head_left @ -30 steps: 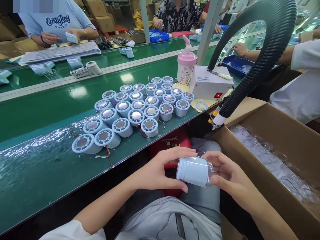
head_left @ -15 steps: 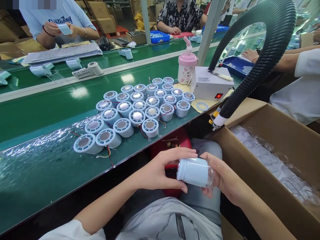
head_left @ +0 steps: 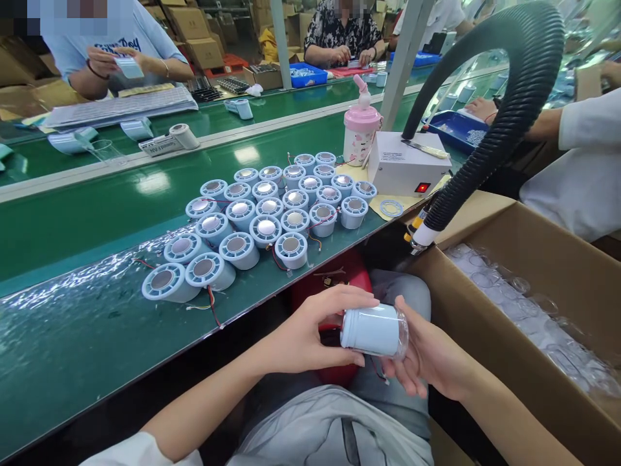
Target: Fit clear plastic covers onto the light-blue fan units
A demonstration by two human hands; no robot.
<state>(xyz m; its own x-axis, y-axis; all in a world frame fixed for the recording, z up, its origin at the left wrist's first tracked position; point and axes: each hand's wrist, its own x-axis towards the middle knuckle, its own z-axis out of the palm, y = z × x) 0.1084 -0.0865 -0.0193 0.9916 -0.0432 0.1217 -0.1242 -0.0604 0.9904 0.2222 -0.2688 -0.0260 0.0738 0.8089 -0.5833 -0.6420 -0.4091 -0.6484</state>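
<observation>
Above my lap, my left hand [head_left: 323, 327] is closed round a light-blue cylindrical housing [head_left: 371, 330], fingers along the top and thumb beneath. The housing lies on its side, with a clear plastic cup [head_left: 402, 333] over its right end. At that end is my right hand [head_left: 431, 353], its palm toward the cup and its fingers stretched out below. It touches or nearly touches the cup. A thin dark wire [head_left: 377, 372] with a small connector hangs under the housing.
Rows of similar blue housings [head_left: 236, 244] with trailing wires stand on the green bench [head_left: 97, 362]. At right, a cardboard box [head_left: 485, 323] holds clear cups. A black hose [head_left: 528, 97] arches over it near a white device [head_left: 407, 165] and pink cup [head_left: 361, 129]. Co-workers sit across and at right.
My right hand has loosened from the clear cup, its fingers now stretched out below. The housing has shifted slightly left in my left hand, and a wire now shows beneath it.
</observation>
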